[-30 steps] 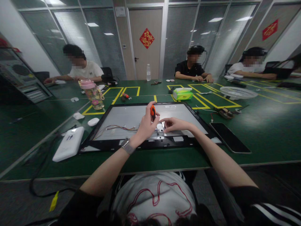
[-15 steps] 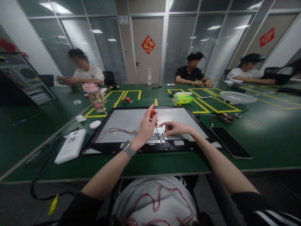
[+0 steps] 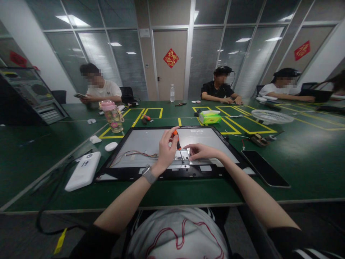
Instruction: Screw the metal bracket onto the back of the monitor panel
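My left hand point(image 3: 167, 149) is closed around the orange and black handle of a screwdriver point(image 3: 178, 139). The screwdriver's shaft points down, its tip at a small metal bracket point(image 3: 185, 157) near the front edge of a flat display panel point(image 3: 212, 144). That panel lies on the table, grey in the middle with a black frame. My right hand point(image 3: 201, 151) rests beside the bracket with its fingers bent and the fingertips near the metal. What its fingertips hold, if anything, is too small to make out. A bundle of thin wires point(image 3: 140, 154) runs leftward across the panel.
Left of the panel are a white power bank point(image 3: 83, 171), a white case point(image 3: 111, 146) and a pink-lidded bottle point(image 3: 111, 117). A phone point(image 3: 265, 168) lies at the right. Behind stand a green tissue pack point(image 3: 209, 117) and a white fan grille point(image 3: 272, 116). Several people sit across the table.
The view has tilted up slightly, so everything sits lower in the picture. My left hand's fingers have shifted a little on the screwdriver handle. The person at left has lowered a phone.
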The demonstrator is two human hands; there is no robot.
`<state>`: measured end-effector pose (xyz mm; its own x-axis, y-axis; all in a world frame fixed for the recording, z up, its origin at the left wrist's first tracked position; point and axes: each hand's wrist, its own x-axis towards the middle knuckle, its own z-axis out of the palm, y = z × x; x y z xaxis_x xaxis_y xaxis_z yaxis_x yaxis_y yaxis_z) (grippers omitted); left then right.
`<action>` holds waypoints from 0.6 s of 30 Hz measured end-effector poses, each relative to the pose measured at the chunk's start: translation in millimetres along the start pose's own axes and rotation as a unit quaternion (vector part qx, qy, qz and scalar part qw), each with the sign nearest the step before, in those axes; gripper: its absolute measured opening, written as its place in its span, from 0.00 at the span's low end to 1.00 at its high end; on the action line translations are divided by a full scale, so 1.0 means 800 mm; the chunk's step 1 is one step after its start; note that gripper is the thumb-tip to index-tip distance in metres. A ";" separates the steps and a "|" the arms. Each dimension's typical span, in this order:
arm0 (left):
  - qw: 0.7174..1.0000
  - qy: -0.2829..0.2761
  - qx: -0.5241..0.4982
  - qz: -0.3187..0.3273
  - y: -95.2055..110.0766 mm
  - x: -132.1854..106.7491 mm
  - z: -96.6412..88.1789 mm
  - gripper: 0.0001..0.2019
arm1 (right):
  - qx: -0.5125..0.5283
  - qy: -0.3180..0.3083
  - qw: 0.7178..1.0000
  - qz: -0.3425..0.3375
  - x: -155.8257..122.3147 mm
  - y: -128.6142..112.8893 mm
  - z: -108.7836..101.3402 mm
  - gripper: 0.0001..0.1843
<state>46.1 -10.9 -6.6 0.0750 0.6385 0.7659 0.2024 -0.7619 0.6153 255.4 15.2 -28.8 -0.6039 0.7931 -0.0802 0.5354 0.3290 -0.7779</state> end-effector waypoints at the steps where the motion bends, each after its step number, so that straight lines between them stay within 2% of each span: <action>1: 1.000 0.002 0.001 -0.001 0.000 0.000 0.000 0.14 | -0.004 0.000 1.000 -0.002 0.000 0.000 0.000 0.40; 10: 1.000 0.008 0.001 -0.008 0.000 -0.002 0.000 0.12 | 0.001 0.001 1.000 0.001 0.001 -0.001 0.000 0.40; 15: 0.995 0.010 -0.082 -0.061 -0.005 -0.005 0.003 0.15 | 0.015 -0.005 1.000 0.005 0.000 -0.004 0.000 0.40; 18: 0.995 0.015 -0.077 -0.060 -0.005 -0.003 0.002 0.13 | 0.019 -0.004 1.000 0.001 -0.001 -0.005 0.000 0.39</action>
<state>46.5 -9.6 -11.3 0.0288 0.7244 0.6887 0.0551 -0.6891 0.7225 253.4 13.3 -25.9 -0.6077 0.7894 -0.0869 0.5142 0.3078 -0.8005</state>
